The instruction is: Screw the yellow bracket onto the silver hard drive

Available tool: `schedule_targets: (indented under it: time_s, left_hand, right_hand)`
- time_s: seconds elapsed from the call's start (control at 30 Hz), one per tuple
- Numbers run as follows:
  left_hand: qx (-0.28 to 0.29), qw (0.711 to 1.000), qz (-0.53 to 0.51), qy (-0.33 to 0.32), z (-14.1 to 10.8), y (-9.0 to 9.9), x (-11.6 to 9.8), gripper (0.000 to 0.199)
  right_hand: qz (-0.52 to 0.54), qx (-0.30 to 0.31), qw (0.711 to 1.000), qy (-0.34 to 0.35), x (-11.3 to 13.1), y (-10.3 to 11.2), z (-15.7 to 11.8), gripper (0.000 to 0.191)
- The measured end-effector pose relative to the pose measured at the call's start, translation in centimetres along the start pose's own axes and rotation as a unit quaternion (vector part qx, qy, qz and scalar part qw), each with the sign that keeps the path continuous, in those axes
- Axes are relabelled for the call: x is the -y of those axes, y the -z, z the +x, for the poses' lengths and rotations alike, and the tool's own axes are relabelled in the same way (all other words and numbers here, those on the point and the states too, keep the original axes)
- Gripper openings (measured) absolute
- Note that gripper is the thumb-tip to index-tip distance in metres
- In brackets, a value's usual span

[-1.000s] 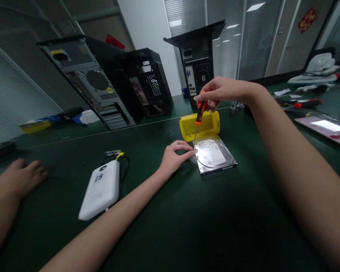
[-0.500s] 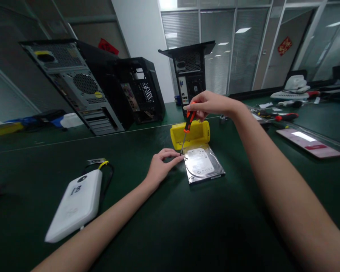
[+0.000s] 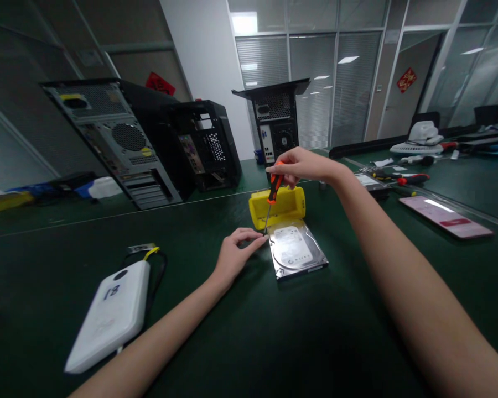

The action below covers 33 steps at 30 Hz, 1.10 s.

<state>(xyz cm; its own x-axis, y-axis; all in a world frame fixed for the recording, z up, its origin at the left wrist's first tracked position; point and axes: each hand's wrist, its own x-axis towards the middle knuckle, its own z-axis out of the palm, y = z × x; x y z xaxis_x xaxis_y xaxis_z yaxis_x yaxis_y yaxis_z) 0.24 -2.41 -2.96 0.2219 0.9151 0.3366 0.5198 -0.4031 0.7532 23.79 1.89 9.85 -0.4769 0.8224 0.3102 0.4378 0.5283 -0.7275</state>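
Gripping screwdriver [image 3: 274, 190] in your right hand [image 3: 304, 165], fingers closed round handle. Your left hand [image 3: 233, 253]: thumb and forefinger nearly together beside tip; cannot tell if anything pinched. Hard drive [image 3: 290, 246] lies beside yellow box [image 3: 295, 205]. Tilted shaft could slip under sideways pressure, jabbing fingertips.

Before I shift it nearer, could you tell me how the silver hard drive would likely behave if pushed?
The hard drive looks rigid and metallic, so it should not flex and may feel fairly dense. Lying flat and low, it would probably slide rather than tip.
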Motion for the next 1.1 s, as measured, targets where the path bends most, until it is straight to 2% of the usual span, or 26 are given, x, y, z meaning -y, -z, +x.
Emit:
schedule_targets:
  time_s: [0.23,0.43,0.57,0.63,0.7,0.77,0.83,0.97,1.1]
  left_hand:
    - [0.008,1.0,0.003,-0.018,0.1,0.0,0.8,0.024]
    - [0.028,0.999,0.013,-0.017,0.0,0.2,0.1,0.021]
    - [0.031,0.999,0.005,-0.007,0.0,0.2,-0.3,0.02]
    - [0.028,1.0,-0.004,-0.006,0.0,0.1,-0.4,0.019]
    - [0.031,0.999,-0.011,-0.015,-0.1,0.0,-0.5,0.018]
    - [0.051,0.998,-0.013,-0.037,-0.2,-0.1,-0.6,0.016]
    - [0.089,0.994,-0.013,-0.062,-0.3,-0.2,-0.6,0.015]
    - [0.143,0.985,-0.015,-0.094,-0.4,-0.2,-0.4,0.014]
    - [0.165,0.979,-0.004,-0.122,-0.5,-0.2,-0.2,0.014]
  right_hand:
    - [0.007,0.01,1.0,0.005,0.2,-0.5,0.2,0.036]
    - [0.058,0.037,0.996,0.048,0.3,-1.8,0.9,0.031]
    - [0.118,0.071,0.989,0.056,0.0,-3.8,1.5,0.03]
    - [0.147,0.099,0.984,0.032,-0.4,-5.4,1.5,0.031]
    - [0.165,0.099,0.981,0.027,-0.9,-7.2,1.0,0.029]
    - [0.149,0.077,0.984,0.063,-1.5,-8.9,0.0,0.029]
    - [0.182,0.035,0.98,0.075,-2.0,-10.1,-1.4,0.028]
    - [0.311,-0.019,0.95,0.02,-2.8,-10.9,-4.1,0.025]
    - [0.369,-0.097,0.924,-0.033,-2.8,-11.5,-6.6,0.02]
